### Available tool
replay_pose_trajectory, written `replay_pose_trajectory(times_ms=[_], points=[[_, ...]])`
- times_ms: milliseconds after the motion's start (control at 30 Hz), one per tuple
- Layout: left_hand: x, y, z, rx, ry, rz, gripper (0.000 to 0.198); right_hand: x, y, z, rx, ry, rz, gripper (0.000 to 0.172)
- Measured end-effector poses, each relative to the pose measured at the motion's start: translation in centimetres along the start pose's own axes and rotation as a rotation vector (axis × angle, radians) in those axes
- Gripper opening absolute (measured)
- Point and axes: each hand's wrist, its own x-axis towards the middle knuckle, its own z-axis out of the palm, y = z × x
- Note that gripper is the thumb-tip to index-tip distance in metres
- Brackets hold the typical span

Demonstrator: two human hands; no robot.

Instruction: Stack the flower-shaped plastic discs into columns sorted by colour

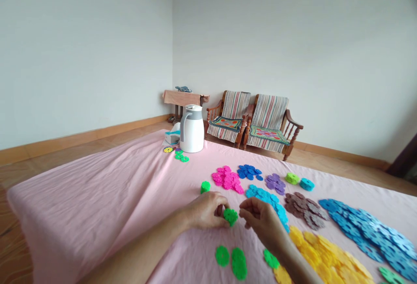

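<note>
My left hand [206,211] rests on the pink cloth and pinches a stack of green snowflake discs [231,216] between thumb and fingers. My right hand [260,219] hovers just right of that stack, its fingers curled together in a pinch; I cannot make out anything in them. Loose green discs [234,259] lie flat on the cloth close in front of me. Another small green stack [205,186] stands just beyond my left hand.
Sorted piles cover the right side of the pink-covered table [107,201]: pink discs [227,178], blue [249,172], purple [275,183], cyan [269,199], brown [306,209], yellow [325,258], light blue [368,232]. A white jug [192,128] stands at the far edge. Two wooden armchairs [254,121] sit beyond.
</note>
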Motion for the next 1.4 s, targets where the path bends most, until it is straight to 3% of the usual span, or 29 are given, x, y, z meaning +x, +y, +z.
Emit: replay_pose_trajectory(times_ms=[100,167,333,567,700,800,933,1000,1200,1400], points=[[0.0,-0.1,0.1,0.019,-0.002,0.010,0.017,-1.1,-0.8,-2.5,-0.274,-0.032,-0.032,0.009],[0.0,-0.1,0.1,0.028,0.007,0.026,0.015,-2.3,-1.1,-4.2,-0.429,-0.154,-0.036,0.006],[0.0,0.1,0.0,0.030,0.017,0.036,0.016,-4.1,-1.1,-6.3,-0.602,-0.326,0.054,0.025],[0.0,-0.1,-0.2,-0.068,-0.026,-0.025,0.024,-4.1,-1.3,-6.1,-0.608,-0.381,0.073,0.024],[0.0,-0.2,-0.4,-0.152,-0.045,-0.073,0.032,-4.1,-1.4,-6.2,-0.474,-0.417,0.067,0.013],[0.0,-0.2,-0.4,-0.160,-0.044,-0.081,0.034,-3.1,-1.2,-5.3,-0.283,-0.352,0.022,0.004],[0.0,-0.2,-0.5,-0.148,-0.045,-0.074,0.033,-1.3,-0.8,-2.5,0.066,-0.121,-0.018,0.013],[0.1,-0.2,-0.4,-0.136,-0.048,-0.069,0.030,-0.8,-0.7,-1.0,0.153,-0.075,-0.029,0.014],[0.1,-0.1,-0.3,-0.099,-0.026,-0.058,0.026,-0.4,-0.7,1.5,0.155,0.028,-0.034,0.013],[0.1,-0.1,-0.3,-0.089,-0.023,-0.040,0.026,-0.1,-0.2,1.3,0.116,0.059,-0.017,0.015]])
